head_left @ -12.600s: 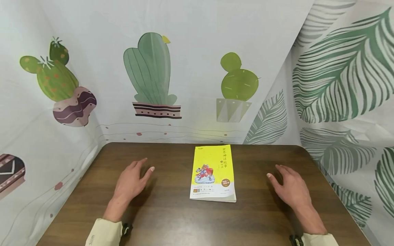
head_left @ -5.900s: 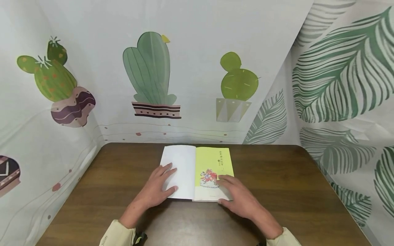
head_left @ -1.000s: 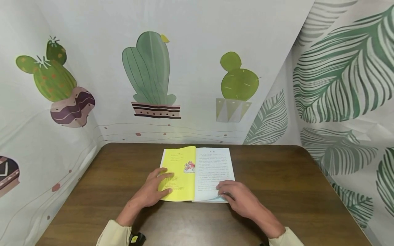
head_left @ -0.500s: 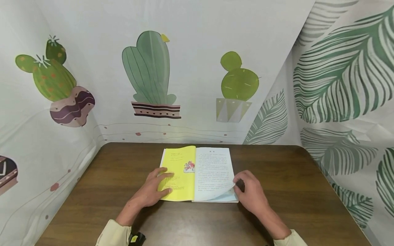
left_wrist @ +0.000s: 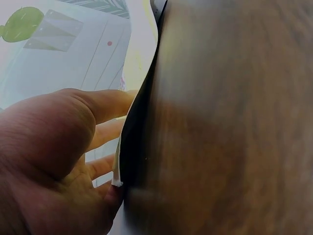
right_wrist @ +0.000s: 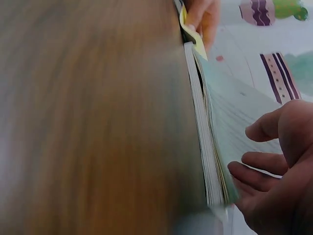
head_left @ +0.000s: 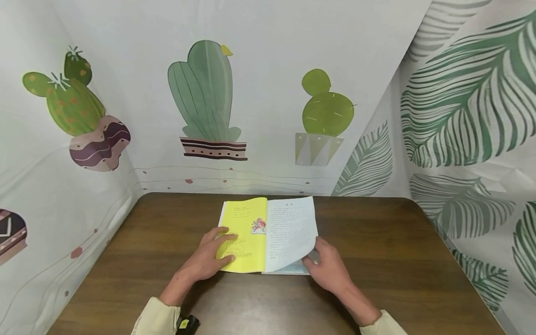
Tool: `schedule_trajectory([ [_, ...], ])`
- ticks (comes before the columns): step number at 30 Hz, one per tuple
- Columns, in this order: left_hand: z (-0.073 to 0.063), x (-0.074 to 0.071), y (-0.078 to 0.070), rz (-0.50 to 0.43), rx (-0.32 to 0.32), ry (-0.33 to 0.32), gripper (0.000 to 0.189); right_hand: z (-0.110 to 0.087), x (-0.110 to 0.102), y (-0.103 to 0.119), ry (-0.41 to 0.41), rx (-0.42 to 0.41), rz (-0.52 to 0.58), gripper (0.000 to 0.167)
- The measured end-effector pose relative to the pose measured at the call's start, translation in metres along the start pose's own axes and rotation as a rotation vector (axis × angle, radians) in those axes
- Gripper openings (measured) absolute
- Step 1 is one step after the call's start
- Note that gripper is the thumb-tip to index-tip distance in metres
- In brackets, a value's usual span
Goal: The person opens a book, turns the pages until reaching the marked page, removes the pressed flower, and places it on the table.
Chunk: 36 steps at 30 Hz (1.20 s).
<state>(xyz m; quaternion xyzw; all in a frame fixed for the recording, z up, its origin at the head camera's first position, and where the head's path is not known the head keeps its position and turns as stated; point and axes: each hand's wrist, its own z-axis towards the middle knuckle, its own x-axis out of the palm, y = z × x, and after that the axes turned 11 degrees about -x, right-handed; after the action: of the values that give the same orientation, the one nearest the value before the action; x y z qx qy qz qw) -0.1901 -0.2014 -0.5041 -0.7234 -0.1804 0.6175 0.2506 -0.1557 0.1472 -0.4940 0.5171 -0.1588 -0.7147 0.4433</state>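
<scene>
An open book lies on the table, with a yellow left page (head_left: 244, 214) bearing a small colourful picture and a white printed right page (head_left: 291, 228). My left hand (head_left: 205, 260) rests on the yellow page's outer edge, fingers spread. The lower right corner of the white page is lifted and bends upward. At that corner is my right hand (head_left: 331, 265), its fingertips partly hidden behind the raised page. In the right wrist view the thumb (right_wrist: 266, 127) stands apart from the fingers, beside the book's page block (right_wrist: 203, 132).
The brown wooden table (head_left: 251, 307) carries the book near its back edge. Behind it hangs a white cloth (head_left: 268, 93) printed with cacti and leaves. A black band (head_left: 187, 324) sits at the left sleeve.
From one second ago, my right hand has lifted the white page's lower corner, moving out to the right and then back left. My left hand stays put. Earlier, the book was closed.
</scene>
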Motion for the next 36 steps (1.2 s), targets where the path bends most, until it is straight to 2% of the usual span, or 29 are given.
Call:
schedule_trajectory([
  [7,0.002,0.001,0.001,-0.009,-0.018,-0.002,0.053,0.007,0.022,0.020,0.084,-0.028,0.152,0.047],
  [17,0.003,0.003,0.004,-0.074,-0.021,-0.002,0.059,0.014,0.048,0.040,0.106,-0.033,0.134,0.061],
  [21,0.003,0.003,0.004,-0.085,-0.026,-0.008,0.059,0.017,0.055,0.046,0.126,-0.037,0.193,0.062],
  [25,0.003,0.002,0.005,-0.080,-0.022,-0.011,0.053,0.021,0.063,0.050,0.148,-0.079,0.239,0.062],
  [27,0.003,0.001,0.006,-0.092,-0.017,-0.009,0.047,0.024,0.066,0.051,0.167,-0.109,0.221,0.064],
  [30,0.006,0.000,0.007,-0.184,-0.020,-0.009,0.044,0.026,0.070,0.053,0.196,-0.152,0.141,0.063],
  [35,0.009,-0.007,0.007,-0.437,-0.096,-0.033,0.070,0.025,0.073,0.056,0.287,-0.177,0.021,0.062],
  [36,0.010,-0.008,0.007,-0.452,-0.106,-0.046,0.072,0.024,0.073,0.056,0.307,-0.178,0.012,0.063],
])
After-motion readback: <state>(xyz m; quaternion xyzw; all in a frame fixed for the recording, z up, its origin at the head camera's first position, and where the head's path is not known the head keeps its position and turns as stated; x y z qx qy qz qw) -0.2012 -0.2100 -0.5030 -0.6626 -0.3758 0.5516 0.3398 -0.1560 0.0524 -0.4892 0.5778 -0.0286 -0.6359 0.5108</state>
